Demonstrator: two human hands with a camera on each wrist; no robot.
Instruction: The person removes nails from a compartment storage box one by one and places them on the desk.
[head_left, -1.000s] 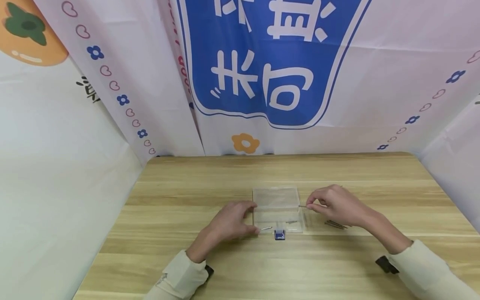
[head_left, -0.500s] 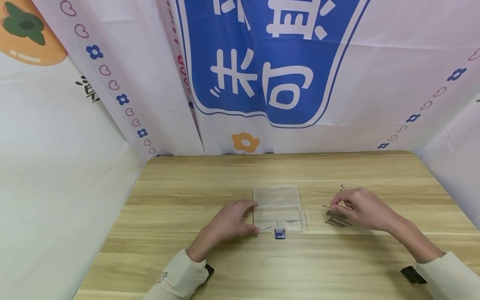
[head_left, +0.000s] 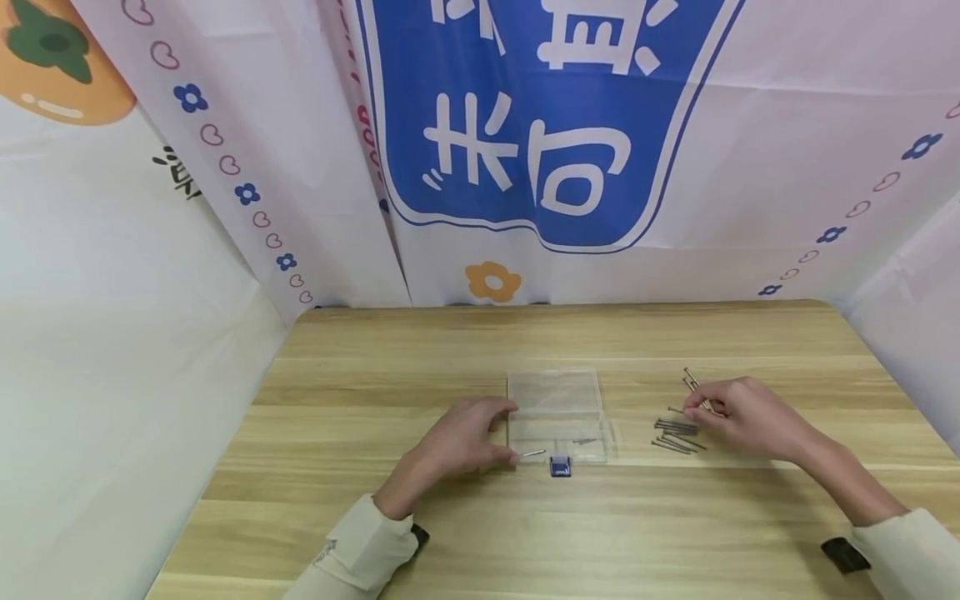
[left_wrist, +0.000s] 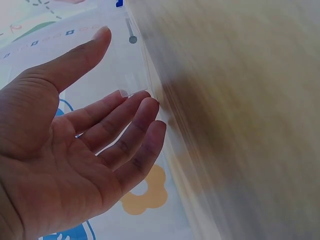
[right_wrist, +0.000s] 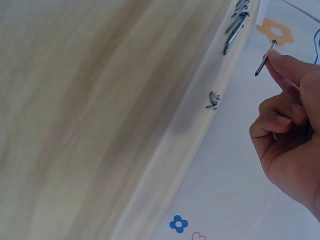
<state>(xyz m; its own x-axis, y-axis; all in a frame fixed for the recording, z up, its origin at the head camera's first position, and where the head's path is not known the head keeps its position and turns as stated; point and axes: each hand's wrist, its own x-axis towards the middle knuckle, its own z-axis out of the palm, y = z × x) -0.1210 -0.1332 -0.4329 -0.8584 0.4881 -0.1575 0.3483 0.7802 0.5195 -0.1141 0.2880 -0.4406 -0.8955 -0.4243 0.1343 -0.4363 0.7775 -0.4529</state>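
Observation:
A clear plastic box (head_left: 534, 432) lies on the table with its lid (head_left: 553, 390) opened away. A blue tab (head_left: 560, 467) is on its near edge. Inside, a nail (head_left: 533, 452) lies at the left and something thin and grey at the right. My left hand (head_left: 461, 437) rests at the box's left side, thumb and fingers apart and relaxed. To the right, my right hand (head_left: 750, 417) pinches one nail (right_wrist: 265, 59) between thumb and index finger. It is held just above the loose nails (head_left: 675, 427), and its other fingers are curled.
More nails (head_left: 671, 446) lie just in front of that group, and a few others (head_left: 693, 382) behind it, partly hidden by the right hand. The wooden table (head_left: 390, 358) ends at a printed cloth backdrop (head_left: 450, 267).
My right hand has moved from the box's right edge back to the loose nails and now holds a nail over them. The left hand has stayed at the box.

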